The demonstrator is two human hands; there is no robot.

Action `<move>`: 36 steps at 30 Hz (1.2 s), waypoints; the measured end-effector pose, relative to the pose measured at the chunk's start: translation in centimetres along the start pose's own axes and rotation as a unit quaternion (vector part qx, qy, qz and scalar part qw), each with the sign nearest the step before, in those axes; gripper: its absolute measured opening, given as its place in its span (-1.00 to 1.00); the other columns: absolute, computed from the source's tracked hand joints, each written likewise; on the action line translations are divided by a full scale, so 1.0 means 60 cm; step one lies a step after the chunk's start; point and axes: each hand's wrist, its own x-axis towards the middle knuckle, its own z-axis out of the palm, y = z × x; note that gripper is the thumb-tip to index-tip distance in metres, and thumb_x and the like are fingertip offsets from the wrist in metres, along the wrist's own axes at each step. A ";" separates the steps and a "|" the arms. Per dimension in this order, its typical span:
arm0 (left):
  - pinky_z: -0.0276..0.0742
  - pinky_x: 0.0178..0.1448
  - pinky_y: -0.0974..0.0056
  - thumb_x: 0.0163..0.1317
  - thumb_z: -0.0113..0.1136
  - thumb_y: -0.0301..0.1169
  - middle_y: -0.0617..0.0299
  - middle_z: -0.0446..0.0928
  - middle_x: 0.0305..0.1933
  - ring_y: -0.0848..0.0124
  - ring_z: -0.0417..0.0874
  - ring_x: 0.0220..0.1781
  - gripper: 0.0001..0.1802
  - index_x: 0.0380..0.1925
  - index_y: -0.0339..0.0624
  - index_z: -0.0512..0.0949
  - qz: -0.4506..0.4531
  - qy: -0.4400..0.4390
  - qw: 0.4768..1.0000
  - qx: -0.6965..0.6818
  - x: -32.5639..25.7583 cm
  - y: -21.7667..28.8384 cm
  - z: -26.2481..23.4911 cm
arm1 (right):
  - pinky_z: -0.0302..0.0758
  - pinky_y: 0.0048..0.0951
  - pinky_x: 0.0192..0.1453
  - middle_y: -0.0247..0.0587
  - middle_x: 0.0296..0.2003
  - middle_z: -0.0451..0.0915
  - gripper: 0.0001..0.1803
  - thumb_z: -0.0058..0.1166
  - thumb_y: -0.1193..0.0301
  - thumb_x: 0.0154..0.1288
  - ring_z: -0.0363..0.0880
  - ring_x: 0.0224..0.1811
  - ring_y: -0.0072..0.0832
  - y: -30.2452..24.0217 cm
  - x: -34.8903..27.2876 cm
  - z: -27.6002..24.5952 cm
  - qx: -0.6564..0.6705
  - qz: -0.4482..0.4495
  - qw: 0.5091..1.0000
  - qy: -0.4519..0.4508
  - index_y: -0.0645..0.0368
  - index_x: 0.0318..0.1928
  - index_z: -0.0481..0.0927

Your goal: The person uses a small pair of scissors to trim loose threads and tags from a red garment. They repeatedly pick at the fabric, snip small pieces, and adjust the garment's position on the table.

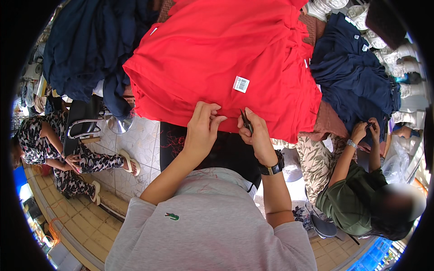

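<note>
Clamping R hand (257, 135) round dark snips (246, 121), curling L hand (204, 124) nearby, well clear; can't tell if pinching anything. Working over nr edge of red garment pile (199, 58), w/ white barcode label (241, 84) just beyond.

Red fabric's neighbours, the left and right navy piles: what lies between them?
In the head view, red fabric lies between the left navy pile and right navy pile, with brown cloth showing at its right.

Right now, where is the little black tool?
In the head view, the tool is in the right hand, by the lower edge of the red cloth, below the white tag.
</note>
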 end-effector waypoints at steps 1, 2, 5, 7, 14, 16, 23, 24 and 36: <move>0.51 -0.33 0.35 0.30 0.21 -0.70 0.13 0.47 -0.31 0.42 0.58 -0.40 -0.93 -0.31 -0.36 0.52 0.011 -0.008 1.000 0.006 -0.001 -0.005 -0.001 | -0.10 -0.59 -0.60 -0.59 -0.66 0.16 -0.51 -0.19 0.05 0.61 0.00 -0.69 -0.77 0.001 -0.002 -0.001 0.002 0.000 1.000 0.004 0.13 -0.39 0.49; 0.51 -0.33 0.35 0.30 0.21 -0.69 0.13 0.47 -0.31 0.42 0.58 -0.40 -0.93 -0.31 -0.36 0.51 0.023 -0.016 1.000 0.012 -0.001 -0.014 -0.003 | -0.09 -0.59 -0.60 -0.59 -0.66 0.16 -0.50 -0.19 0.04 0.61 0.00 -0.69 -0.77 0.004 -0.003 -0.001 0.001 -0.002 1.000 -0.007 0.14 -0.38 0.49; 0.52 -0.33 0.35 0.33 0.19 -0.68 0.14 0.47 -0.32 0.42 0.58 -0.41 -0.94 -0.31 -0.36 0.51 -0.005 -0.029 0.999 -0.026 -0.002 -0.014 -0.006 | -0.07 -0.59 -0.60 -0.58 -0.66 0.16 -0.47 -0.20 0.02 0.62 0.01 -0.69 -0.76 0.011 -0.003 0.005 -0.010 -0.002 0.999 -0.040 0.16 -0.37 0.50; 0.53 -0.33 0.35 0.34 0.18 -0.67 0.14 0.48 -0.32 0.42 0.58 -0.41 -0.94 -0.32 -0.36 0.51 -0.024 -0.030 0.998 -0.057 -0.002 -0.014 -0.006 | -0.05 -0.59 -0.61 -0.57 -0.67 0.16 -0.46 -0.21 0.00 0.63 0.02 -0.69 -0.75 0.010 -0.003 0.015 -0.029 0.006 0.998 -0.063 0.18 -0.36 0.50; 0.55 -0.27 0.32 0.30 0.21 -0.68 0.14 0.48 -0.31 0.38 0.60 -0.36 -0.93 -0.30 -0.36 0.51 -0.045 -0.030 0.998 -0.037 0.000 0.000 -0.011 | -0.05 -0.58 -0.62 -0.57 -0.68 0.15 -0.44 -0.20 0.01 0.63 0.02 -0.70 -0.75 0.003 0.008 0.027 -0.050 0.013 0.998 -0.027 0.18 -0.40 0.50; 0.54 -0.25 0.30 0.27 0.23 -0.69 0.12 0.47 -0.31 0.35 0.60 -0.34 -0.92 -0.29 -0.36 0.52 -0.033 -0.024 0.999 -0.009 0.000 0.001 -0.009 | -0.07 -0.58 -0.62 -0.58 -0.69 0.15 -0.45 -0.20 0.01 0.63 0.02 -0.71 -0.75 0.003 0.009 0.017 -0.031 0.021 0.999 -0.023 0.18 -0.40 0.50; 0.51 -0.18 0.19 0.23 0.28 -0.63 0.06 0.49 -0.34 0.16 0.61 -0.32 -0.92 -0.30 -0.31 0.58 -0.032 -0.116 0.992 0.023 -0.001 -0.002 -0.028 | -0.08 -0.60 -0.61 -0.59 -0.64 0.18 -0.49 -0.16 0.01 0.63 0.01 -0.68 -0.78 0.009 0.001 0.006 0.017 -0.027 0.999 -0.008 0.17 -0.33 0.51; 0.51 -0.17 0.17 0.23 0.28 -0.61 0.06 0.50 -0.34 0.14 0.61 -0.32 -0.93 -0.31 -0.31 0.58 -0.028 -0.155 0.987 0.036 -0.003 0.005 -0.040 | -0.07 -0.60 -0.60 -0.59 -0.63 0.18 -0.51 -0.15 0.02 0.62 0.01 -0.67 -0.79 0.009 0.000 0.003 0.028 -0.040 0.999 -0.001 0.17 -0.32 0.51; 0.55 -0.28 0.20 0.23 0.31 -0.59 0.09 0.53 -0.29 0.21 0.66 -0.31 -0.92 -0.30 -0.32 0.60 0.080 -0.087 0.987 0.108 0.050 0.010 -0.021 | 0.22 -0.69 -0.33 -0.56 -0.46 0.33 -0.84 0.24 0.57 0.35 0.26 -0.41 -0.80 0.049 0.027 0.011 -0.095 -0.203 0.972 0.075 0.26 -0.15 0.50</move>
